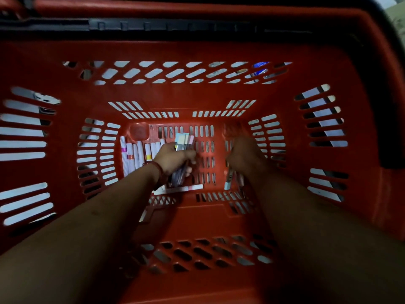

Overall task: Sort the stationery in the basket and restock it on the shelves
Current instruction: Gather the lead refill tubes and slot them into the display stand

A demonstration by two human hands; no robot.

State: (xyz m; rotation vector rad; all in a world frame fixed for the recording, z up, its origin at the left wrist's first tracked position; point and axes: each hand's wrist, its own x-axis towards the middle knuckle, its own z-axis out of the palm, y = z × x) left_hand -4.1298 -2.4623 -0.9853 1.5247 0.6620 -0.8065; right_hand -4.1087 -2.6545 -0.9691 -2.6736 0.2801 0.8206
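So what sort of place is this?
Probably a shop, perhaps a stationery store: a red slotted shopping basket with a dark handle, loose markers on its floor, and a marker bunch gripped in the left hand.

- One basket (219, 51).
- Two hands: left hand (173, 160), right hand (245, 156).
- About eight row pens (140, 155) at its floor's left edge.
- One loose pen (182, 189) at the near edge.
- One pen bundle (183, 141), held.

The basket (274, 88) is red, its walls and floor patterned with rows of slots, and its handle (175, 29) at the far rim is black. The pens (135, 154) lying at the left are white with pink, orange and yellow bands. The bundle (184, 141) in the left hand (173, 159) shows pale yellow, light blue and pink ends. A red thread (158, 170) circles that wrist.
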